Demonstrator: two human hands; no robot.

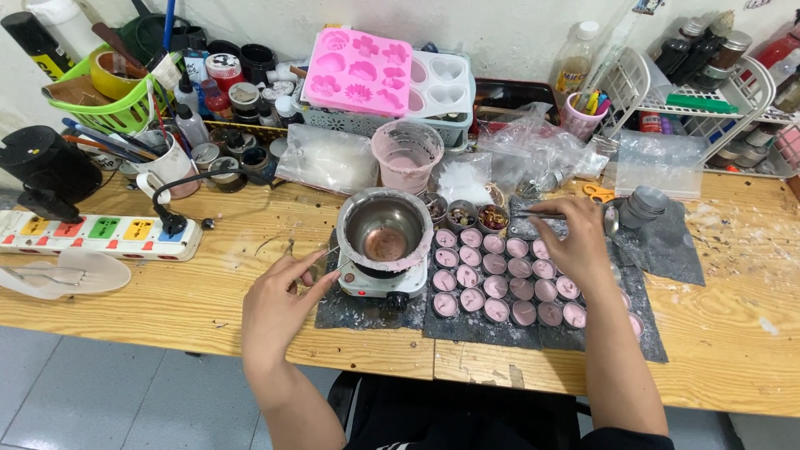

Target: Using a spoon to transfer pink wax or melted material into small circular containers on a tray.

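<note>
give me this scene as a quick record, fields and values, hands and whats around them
setting: wooden table, cluttered at the back
left hand: left hand pinches a thin wick beside the small electric hot plate
right hand: right hand holds thin metal tweezers over the filled cups
centre: metal melting pot on the hot plate, pink residue inside
cups: rows of small round tins of pink wax on dark mats
behind: pink silicone mould, pink-coated measuring cup
far left: white power strip
</note>
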